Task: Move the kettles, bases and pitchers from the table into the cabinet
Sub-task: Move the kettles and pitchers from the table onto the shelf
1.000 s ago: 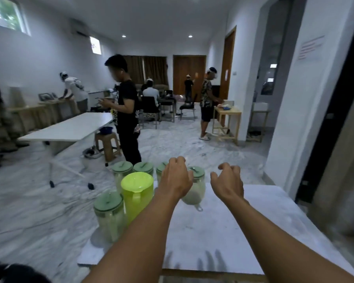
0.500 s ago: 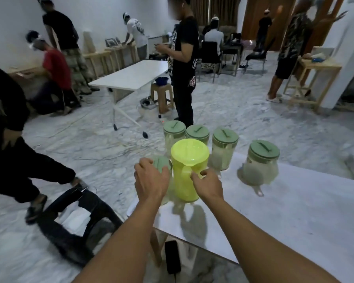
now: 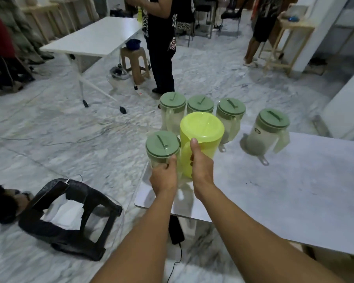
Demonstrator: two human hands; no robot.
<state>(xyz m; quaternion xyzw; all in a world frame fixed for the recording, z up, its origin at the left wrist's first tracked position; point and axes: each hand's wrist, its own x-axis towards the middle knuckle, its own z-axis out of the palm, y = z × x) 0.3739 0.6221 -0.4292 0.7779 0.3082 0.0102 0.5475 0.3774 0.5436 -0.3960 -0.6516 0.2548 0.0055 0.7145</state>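
While the left hand (image 3: 164,176) grips a green-lidded pitcher (image 3: 161,146), right hand (image 3: 201,168) holds yellow pitcher (image 3: 202,129) (logos unreadable).

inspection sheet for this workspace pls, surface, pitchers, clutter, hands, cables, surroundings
surface: grey table, pitchers bunched at its far left corner
job's things: yellow pitcher; near green-lidded pitcher; back row of three green-lidded pitchers; lone green-lidded pitcher apart on the right; no kettles, bases or cabinet seen
clutter: dark stool tipped over on the floor
hands: left hand grips the near green-lidded pitcher; right hand grips the yellow pitcher
cables: black device with a cord under the table edge
surroundings: marble floor, white table, brown stool, a person standing
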